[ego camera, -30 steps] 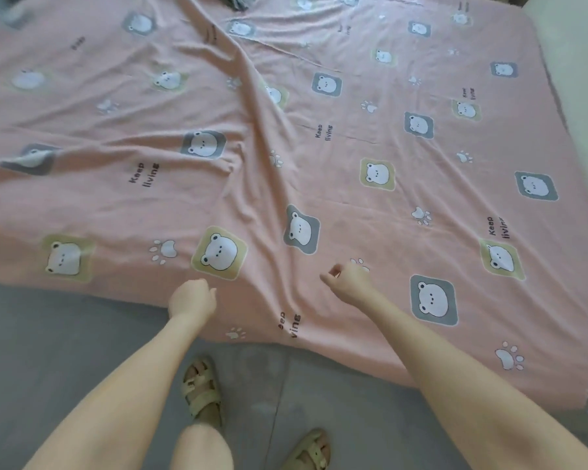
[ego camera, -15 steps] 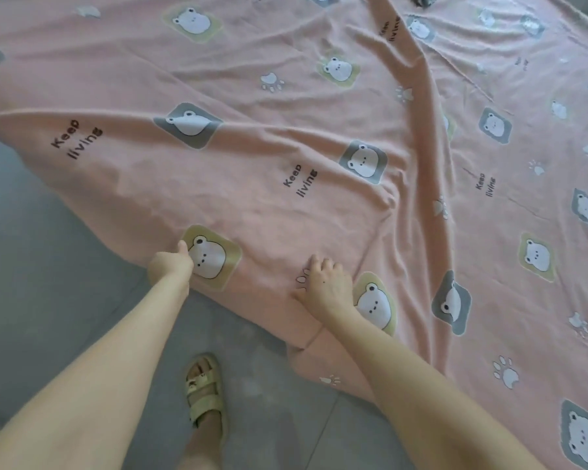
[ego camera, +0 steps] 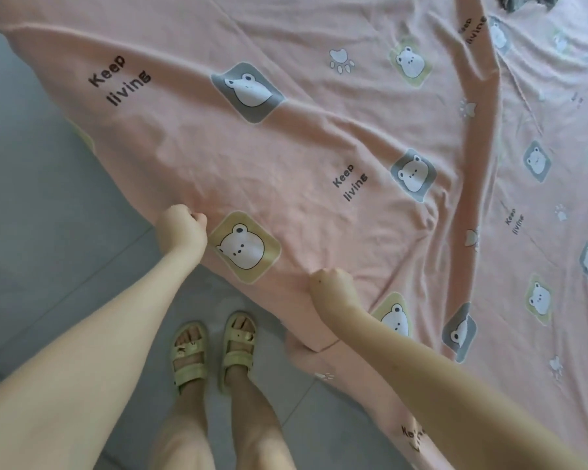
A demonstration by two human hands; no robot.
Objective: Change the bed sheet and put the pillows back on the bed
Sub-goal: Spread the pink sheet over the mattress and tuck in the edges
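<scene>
Pink cotton-looking bed sheet [ego camera: 286,157] lies spread over the bed, filling the top and right of the view. Its near edge runs diagonally, upper left to lower right, w/ the cloth stretching away up and right past the frame, so the long axis can't be told for sure. Print: white bear faces in grey and yellow squares, white paw marks, and "Keep living" in dark letters, text tilted up to the right. One raised fold [ego camera: 479,106] runs from top right down toward the middle, w/ small creases fanning off its lower end; the rest is fairly flat. The left grip [ego camera: 180,228] is curled tight on the sheet's edge where it meets the grey tiled floor [ego camera: 48,239], thumb on top, fingers folded round the cloth. The right grip [ego camera: 333,286] is also curled into a fist, bunching the sheet further along the same edge, lower right. Between the two grips sits a yellow bear patch [ego camera: 245,247], just beside the left one. Below the right forearm a hemmed flap [ego camera: 319,344] of the sheet hangs toward the floor. Feet in pale green sandals [ego camera: 214,351] stand on the tiles near the edge, between both arms. At top right a dark grey cloth [ego camera: 523,1] pokes in over the sheet; can't tell what it is.
</scene>
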